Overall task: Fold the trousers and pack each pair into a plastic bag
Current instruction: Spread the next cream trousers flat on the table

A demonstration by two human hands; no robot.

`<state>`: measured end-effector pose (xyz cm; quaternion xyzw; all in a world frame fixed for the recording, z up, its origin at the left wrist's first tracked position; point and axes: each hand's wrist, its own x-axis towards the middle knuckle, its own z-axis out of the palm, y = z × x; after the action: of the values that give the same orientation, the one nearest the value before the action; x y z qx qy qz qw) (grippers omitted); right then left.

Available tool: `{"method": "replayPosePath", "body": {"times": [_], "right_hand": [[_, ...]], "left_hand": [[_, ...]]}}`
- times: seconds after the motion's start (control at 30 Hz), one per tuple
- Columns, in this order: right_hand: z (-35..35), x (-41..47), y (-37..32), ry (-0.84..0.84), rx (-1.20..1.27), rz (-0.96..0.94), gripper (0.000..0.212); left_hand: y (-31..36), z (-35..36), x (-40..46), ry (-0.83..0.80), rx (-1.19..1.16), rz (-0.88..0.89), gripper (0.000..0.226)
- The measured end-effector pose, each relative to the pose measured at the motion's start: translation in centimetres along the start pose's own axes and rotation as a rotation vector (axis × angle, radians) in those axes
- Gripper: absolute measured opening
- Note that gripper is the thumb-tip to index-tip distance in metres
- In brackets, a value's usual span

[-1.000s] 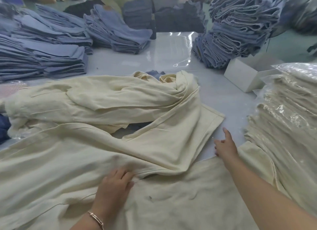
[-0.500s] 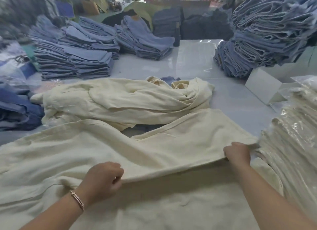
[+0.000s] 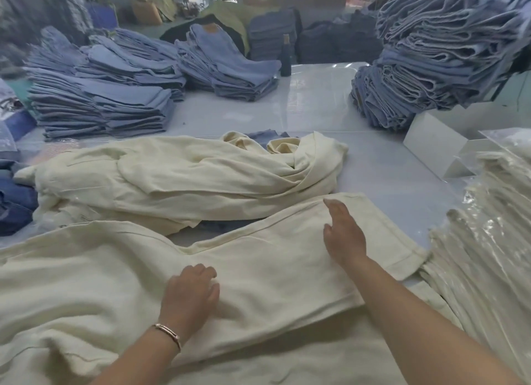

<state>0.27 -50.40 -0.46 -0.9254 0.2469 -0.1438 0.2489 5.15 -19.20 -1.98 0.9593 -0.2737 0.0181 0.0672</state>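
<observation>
A cream pair of trousers (image 3: 273, 269) lies spread across the near part of the table, one leg laid flat over the other. My left hand (image 3: 191, 294) presses flat on the upper leg near its middle. My right hand (image 3: 343, 233) rests flat on the same leg closer to the hem, fingers straight. Behind them a crumpled heap of cream trousers (image 3: 184, 180) lies on the table. At the right edge stands a stack of cream trousers packed in plastic bags (image 3: 488, 241).
Stacks of folded blue jeans (image 3: 100, 108) fill the far left and back, and a tall leaning pile (image 3: 431, 54) stands at the far right. A white box (image 3: 434, 146) sits by the bagged stack. A dark bottle (image 3: 286, 59) stands at the back of the table (image 3: 316, 97).
Both hands gripped the edge of the upper leg and pulled it over; it now lies flat, and both hands have let go and rest open on it.
</observation>
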Motion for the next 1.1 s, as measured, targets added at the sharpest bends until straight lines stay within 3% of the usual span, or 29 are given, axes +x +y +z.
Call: {"method": "replayPosePath", "body": {"times": [0.17,0.33,0.43,0.53,0.6,0.77,0.9,1.03,1.1], "right_hand": [[3.1,5.2,-1.6,-0.299,-0.106,-0.091,0.062],[4.1,6.9,-1.8,-0.301,-0.259,-0.175,0.036],[3.5,6.9,-1.8,-0.201,-0.245,-0.137,0.024],[1.2,7.8,-1.2,0.086,-0.160,-0.009,0.021],[-0.6,9.2,-1.4,0.168,-0.161,0.024,0.022],[-1.4,9.5,-2.0,-0.070,-0.297,0.109,0.071],[2.3,4.1,-1.5,-0.081,-0.384,-0.031,0.065],[6.2,-1.5,0.1,-0.355,-0.514,-0.198,0.069],[6.3,-2.3,0.3,-0.332,-0.492,-0.165,0.065]], "left_hand": [[0.5,2.4,-1.9,0.001,-0.019,-0.040,0.043],[-0.2,2.5,-2.5,-0.026,-0.060,-0.057,0.075],[0.1,2.3,-2.2,-0.042,-0.086,-0.064,0.078],[0.4,1.9,-1.5,0.031,-0.122,-0.060,0.075],[0.5,1.4,-0.9,0.033,-0.089,-0.042,0.074],[-0.6,1.7,-0.9,-0.164,-0.036,-0.155,0.088],[-2.8,3.6,-2.3,-0.288,-0.036,-0.212,0.086],[-3.0,1.7,-3.5,-0.176,0.017,-0.073,0.098],[-3.3,0.8,-4.7,-0.089,-0.040,0.065,0.075]]}}
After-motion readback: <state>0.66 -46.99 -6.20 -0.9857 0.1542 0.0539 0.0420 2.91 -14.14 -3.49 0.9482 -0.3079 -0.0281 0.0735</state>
